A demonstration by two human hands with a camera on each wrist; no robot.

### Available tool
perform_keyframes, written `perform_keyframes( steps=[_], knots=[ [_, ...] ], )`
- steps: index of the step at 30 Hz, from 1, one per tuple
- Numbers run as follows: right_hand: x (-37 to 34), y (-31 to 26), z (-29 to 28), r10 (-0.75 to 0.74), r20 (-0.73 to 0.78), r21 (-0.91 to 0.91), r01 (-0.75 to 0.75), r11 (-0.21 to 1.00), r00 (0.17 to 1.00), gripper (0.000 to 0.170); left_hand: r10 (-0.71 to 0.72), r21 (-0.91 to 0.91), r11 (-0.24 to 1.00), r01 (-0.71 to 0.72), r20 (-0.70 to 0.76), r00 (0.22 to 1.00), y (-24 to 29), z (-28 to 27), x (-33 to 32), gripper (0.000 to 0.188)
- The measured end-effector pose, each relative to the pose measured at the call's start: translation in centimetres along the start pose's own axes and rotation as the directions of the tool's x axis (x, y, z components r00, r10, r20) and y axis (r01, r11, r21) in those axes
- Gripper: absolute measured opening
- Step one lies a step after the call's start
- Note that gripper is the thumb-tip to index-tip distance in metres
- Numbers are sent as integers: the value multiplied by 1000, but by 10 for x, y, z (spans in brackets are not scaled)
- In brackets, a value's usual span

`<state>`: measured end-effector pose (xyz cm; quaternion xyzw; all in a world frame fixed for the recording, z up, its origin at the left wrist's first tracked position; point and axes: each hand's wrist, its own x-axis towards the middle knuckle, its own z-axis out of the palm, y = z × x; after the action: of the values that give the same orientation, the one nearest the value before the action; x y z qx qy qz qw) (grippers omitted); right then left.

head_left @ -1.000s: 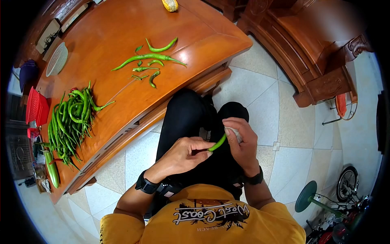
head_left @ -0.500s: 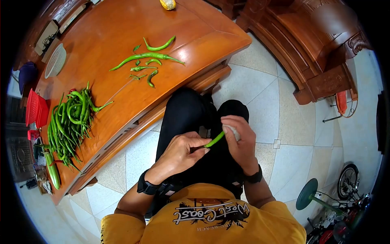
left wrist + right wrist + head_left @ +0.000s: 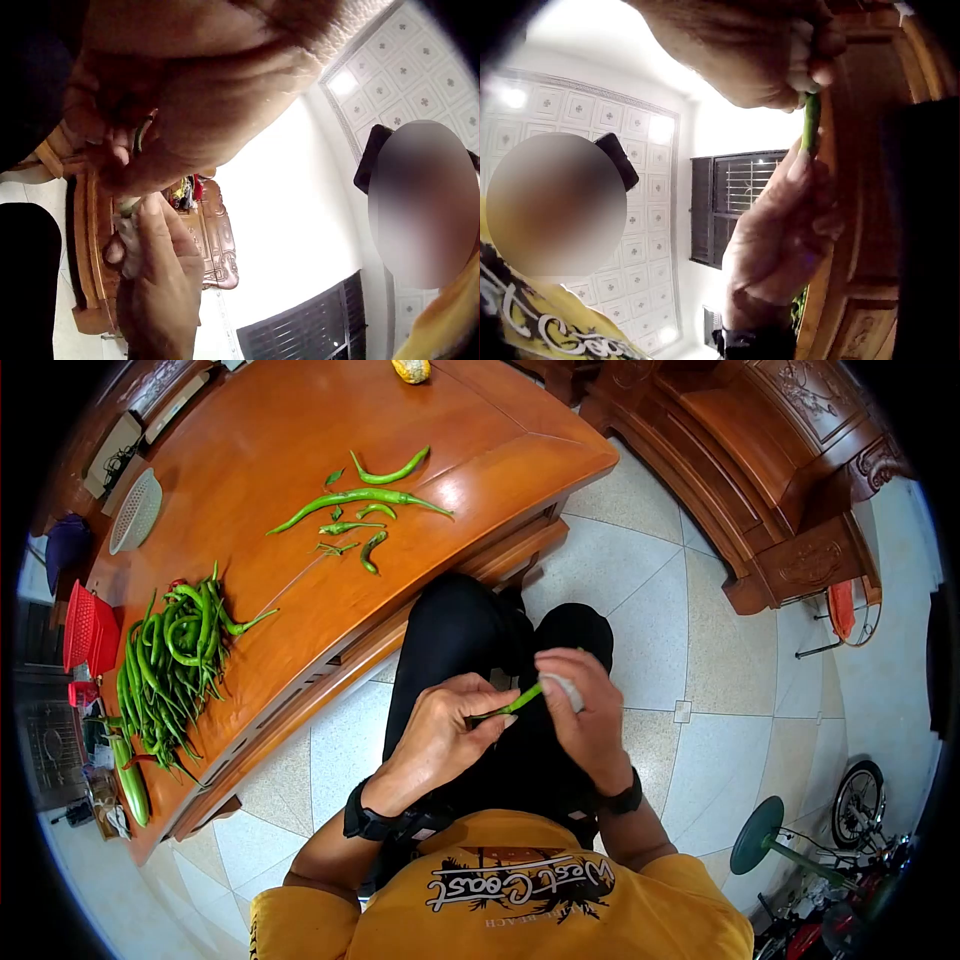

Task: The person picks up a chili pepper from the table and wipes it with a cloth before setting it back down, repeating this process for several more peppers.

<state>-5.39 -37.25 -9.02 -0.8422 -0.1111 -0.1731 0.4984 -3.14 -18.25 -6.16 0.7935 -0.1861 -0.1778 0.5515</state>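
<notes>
Over the lap, a green chili pepper [image 3: 527, 698] runs between the two hands. My left hand [image 3: 437, 732] pinches it between thumb and index finger, and its darker thin end shows inside that hand. My right hand [image 3: 585, 720] grips a white crumpled cloth [image 3: 570, 691] around the pepper's other end, which the cloth and fingers partly hide. In the right wrist view a short stretch of the pepper [image 3: 811, 126] is bare between the hands. The left wrist view shows the white cloth [image 3: 129, 244] bunched under the right thumb.
On the wooden table [image 3: 270, 585] lie a heap of green chilies [image 3: 170, 665], several separate ones [image 3: 350, 500], a white basket [image 3: 137, 512], a red basket [image 3: 90, 628], a long green vegetable [image 3: 130, 780] and a yellow one [image 3: 411, 370].
Both hands have shifted slightly left with the pepper. The right hand with the cloth has come a little further left, and the pepper's thin end now shows inside the left hand.
</notes>
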Motion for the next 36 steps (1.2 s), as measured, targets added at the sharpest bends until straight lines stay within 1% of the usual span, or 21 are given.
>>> perform_keyframes(
  steps=[1,2,5,9,10,11,13,16,19,22,25,26,29,30,33,36],
  knots=[
    [1,5,-2,-2,-33,-16,2,1000,999,16,-13,-6,1000,13,-1,1000,0,0,0,29],
    [2,7,-4,36,-51,-20,-37,999,998,16,-26,-13,1000,26,-2,1000,-1,-1,-1,29],
    [3,7,-6,36,-47,-29,-37,999,998,16,-54,-51,997,53,-12,998,0,0,-1,28],
    [-3,-10,5,11,42,33,-13,999,999,17,-45,-49,998,43,-48,998,-1,3,0,27],
    [-6,-13,9,10,66,80,-15,997,998,18,-39,-51,998,36,-55,998,-2,3,0,27],
    [-8,-17,13,38,61,130,-46,990,997,17,-33,-53,998,29,-62,998,-4,4,0,27],
    [-7,-17,12,54,70,118,-62,991,996,17,-37,-51,998,33,-65,997,-3,4,0,27],
    [-1,-2,3,-8,0,-14,8,1000,1000,19,-56,-56,997,53,-58,997,0,2,-1,26],
    [3,7,-7,33,-76,-54,-37,998,997,19,-59,-82,995,54,-63,996,2,2,-1,25],
    [4,7,-10,60,-85,-37,-64,997,995,20,-61,-101,993,55,-60,996,3,2,-1,24],
    [0,4,-3,27,-20,24,-26,999,999,21,-61,-148,988,54,-48,997,2,3,0,23],
    [1,2,-1,-9,9,31,9,999,1000,21,-64,-160,985,56,-40,997,3,2,0,22],
    [-3,-6,7,65,31,118,-69,991,997,17,-84,-201,976,77,-27,996,0,1,0,22],
    [-3,-5,7,52,37,129,-56,990,998,17,-93,-217,973,85,-24,995,-1,1,0,21],
    [-2,-5,5,78,25,134,-81,988,997,17,-107,-232,968,100,-18,994,-2,1,1,21],
    [-2,-4,4,86,12,131,-87,988,996,17,-93,-169,982,86,-32,995,-5,2,3,20]
  ],
)
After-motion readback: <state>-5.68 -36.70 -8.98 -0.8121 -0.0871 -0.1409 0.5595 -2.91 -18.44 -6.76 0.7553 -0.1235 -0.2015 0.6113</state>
